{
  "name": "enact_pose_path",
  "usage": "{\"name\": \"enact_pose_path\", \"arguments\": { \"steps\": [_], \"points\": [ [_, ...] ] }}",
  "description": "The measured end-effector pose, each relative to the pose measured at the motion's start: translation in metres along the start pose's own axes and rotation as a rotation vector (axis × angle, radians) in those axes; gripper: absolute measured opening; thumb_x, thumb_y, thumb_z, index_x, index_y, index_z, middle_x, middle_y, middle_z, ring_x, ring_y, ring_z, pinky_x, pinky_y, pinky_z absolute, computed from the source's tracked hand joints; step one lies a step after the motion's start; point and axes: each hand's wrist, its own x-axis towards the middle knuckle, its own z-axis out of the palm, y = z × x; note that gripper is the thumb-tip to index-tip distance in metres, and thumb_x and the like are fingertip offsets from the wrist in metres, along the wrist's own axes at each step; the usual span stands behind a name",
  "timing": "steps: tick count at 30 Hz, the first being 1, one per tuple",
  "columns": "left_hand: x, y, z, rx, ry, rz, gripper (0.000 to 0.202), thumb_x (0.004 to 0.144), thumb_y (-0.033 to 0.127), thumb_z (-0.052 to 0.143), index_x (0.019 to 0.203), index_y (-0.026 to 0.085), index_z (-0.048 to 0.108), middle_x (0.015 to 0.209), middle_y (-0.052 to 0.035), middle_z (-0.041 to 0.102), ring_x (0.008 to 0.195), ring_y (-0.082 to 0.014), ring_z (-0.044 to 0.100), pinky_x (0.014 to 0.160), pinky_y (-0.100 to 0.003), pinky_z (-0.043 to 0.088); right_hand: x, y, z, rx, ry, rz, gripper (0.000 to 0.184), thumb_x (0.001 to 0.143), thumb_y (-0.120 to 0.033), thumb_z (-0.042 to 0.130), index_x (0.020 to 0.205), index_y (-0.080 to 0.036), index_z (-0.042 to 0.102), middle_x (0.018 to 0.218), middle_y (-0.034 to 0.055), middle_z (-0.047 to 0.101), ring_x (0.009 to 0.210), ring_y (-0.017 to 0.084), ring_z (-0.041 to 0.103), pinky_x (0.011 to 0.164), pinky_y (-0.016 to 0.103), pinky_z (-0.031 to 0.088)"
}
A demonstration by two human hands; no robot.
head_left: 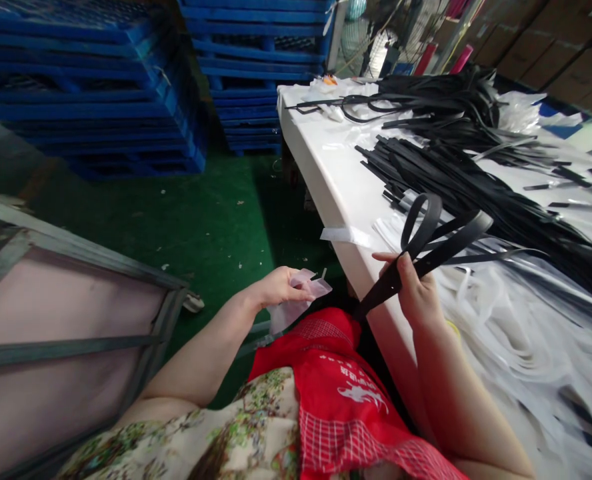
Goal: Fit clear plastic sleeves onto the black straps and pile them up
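Observation:
My right hand (419, 290) is closed around a looped black strap (429, 230), which looks like a belt folded into loops. One flat end of it, with small holes, hangs down toward the red apron (343, 387). Over the floor on the left, my left hand (286, 288) pinches a translucent plastic bag (289, 315) that droops below the fingers. A white strip (346, 235) sticks out over the table edge between the hands. Beside the right hand, a pile of clear plastic bags (496, 327) lies on the table.
The white table (316, 157) runs along my right, bearing a long heap of black straps (451, 167) and more straps behind. Blue pallets (141, 80) are stacked at the back left. A framed panel (66, 300) stands at the left above the green floor (211, 220). Cardboard boxes (541, 60) line the back right.

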Motion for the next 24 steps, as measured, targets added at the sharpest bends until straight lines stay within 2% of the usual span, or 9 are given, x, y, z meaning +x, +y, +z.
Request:
{"name": "enact_pose_path", "arguments": {
  "steps": [4, 8, 11, 15, 19, 24],
  "points": [
    [0.004, -0.005, 0.011, -0.018, -0.044, 0.0, 0.026, 0.065, 0.034, 0.082, 0.068, 0.012, 0.069, 0.063, 0.0005, 0.063, 0.06, -0.0103, 0.054, 0.059, -0.021, 0.04, -0.01, -0.017, 0.016, 0.078, 0.119, -0.012, 0.047, 0.093, -0.057, 0.045, 0.097, -0.017, 0.071, 0.059, 0.0005, 0.059, 0.05, 0.014, 0.054, 0.048, 0.026, 0.043],
    [0.005, -0.009, 0.02, 0.02, -0.136, -0.061, 0.03, 0.066, 0.039, 0.081, 0.074, 0.012, 0.073, 0.066, -0.0011, 0.065, 0.06, -0.0112, 0.055, 0.057, -0.021, 0.04, -0.013, -0.025, 0.026, 0.104, 0.309, -0.106, 0.044, 0.095, -0.054, 0.043, 0.096, -0.018, 0.068, 0.061, 0.0011, 0.063, 0.054, 0.015, 0.061, 0.054, 0.028, 0.048],
    [0.005, -0.012, 0.029, 0.066, -0.211, -0.085, 0.033, 0.067, 0.043, 0.08, 0.074, 0.012, 0.072, 0.064, 0.0001, 0.063, 0.057, -0.0104, 0.052, 0.053, -0.02, 0.037, -0.013, -0.025, 0.03, 0.1, 0.375, -0.167, 0.044, 0.097, -0.053, 0.04, 0.098, -0.017, 0.066, 0.063, 0.0017, 0.064, 0.056, 0.016, 0.063, 0.057, 0.029, 0.05],
    [0.009, -0.015, 0.039, 0.127, -0.31, -0.046, 0.038, 0.068, 0.05, 0.078, 0.065, 0.013, 0.068, 0.058, 0.0023, 0.057, 0.053, -0.0091, 0.048, 0.051, -0.02, 0.036, -0.016, -0.024, 0.036, 0.085, 0.335, -0.188, 0.041, 0.098, -0.05, 0.038, 0.1, -0.019, 0.065, 0.067, 0.0025, 0.066, 0.06, 0.016, 0.065, 0.061, 0.03, 0.052],
    [0.013, -0.017, 0.043, 0.14, -0.364, -0.007, 0.036, 0.071, 0.048, 0.076, 0.067, 0.013, 0.068, 0.059, 0.0025, 0.056, 0.056, -0.0089, 0.048, 0.055, -0.019, 0.037, -0.017, -0.021, 0.041, 0.086, 0.313, -0.201, 0.039, 0.099, -0.048, 0.037, 0.103, -0.02, 0.065, 0.069, 0.002, 0.067, 0.063, 0.016, 0.065, 0.065, 0.031, 0.053],
    [0.014, -0.016, 0.045, 0.075, -0.336, -0.017, 0.034, 0.067, 0.044, 0.079, 0.068, 0.013, 0.067, 0.061, 0.003, 0.057, 0.058, -0.0089, 0.048, 0.058, -0.02, 0.038, -0.022, -0.009, 0.047, 0.166, 0.202, -0.203, 0.036, 0.1, -0.045, 0.037, 0.109, -0.022, 0.063, 0.076, 0.0023, 0.068, 0.067, 0.016, 0.066, 0.065, 0.031, 0.054]
  ]
}}
